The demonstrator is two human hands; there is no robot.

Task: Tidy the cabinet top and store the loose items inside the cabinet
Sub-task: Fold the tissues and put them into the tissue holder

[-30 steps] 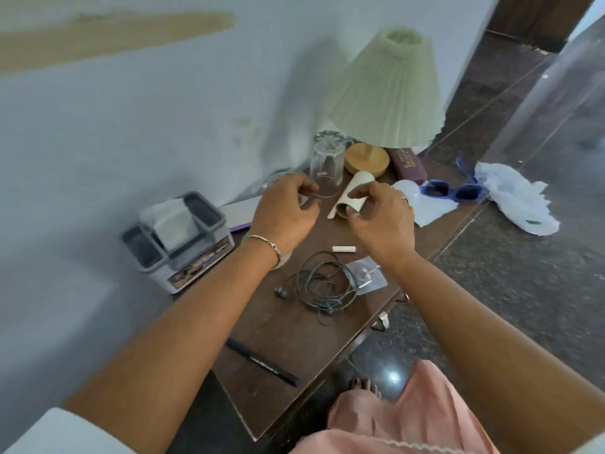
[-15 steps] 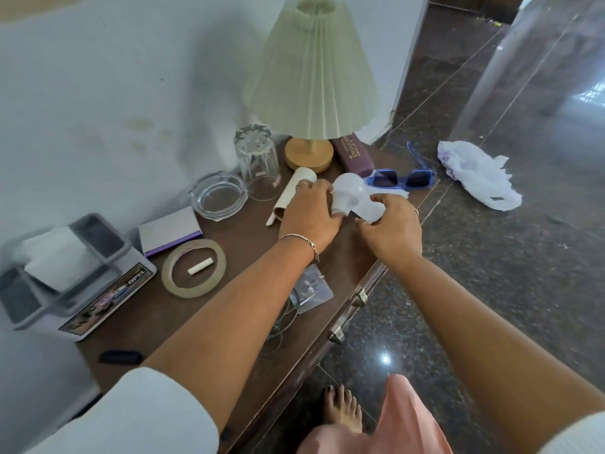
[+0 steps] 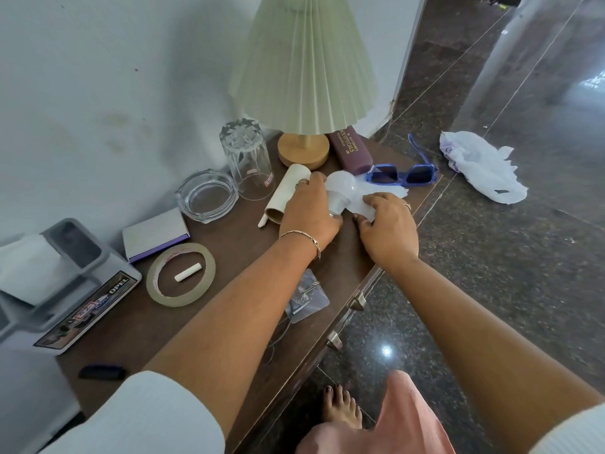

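**Bulb [image 3: 342, 188] held beside the lamp [image 3: 304, 60]**

On the brown worktop [image 3: 235, 244] against a pale wall [image 3: 98, 93], the left hand [image 3: 309, 213] curls its grip round the white bulb; the right hand [image 3: 388, 229] pinches the paper [image 3: 386, 191] beneath it. A crumpled bag [image 3: 481, 168] lies on the dark polished floor [image 3: 491, 273].

lamp shade [image 3: 304, 60] cropped at top, cable [image 3: 277, 335] mostly hidden under left arm [image 3: 229, 322].

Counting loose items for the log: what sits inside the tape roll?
A short white chalk-like stick lies on the bare cabinet top inside the tape roll. Nothing covers it, so nothing there is hidden.
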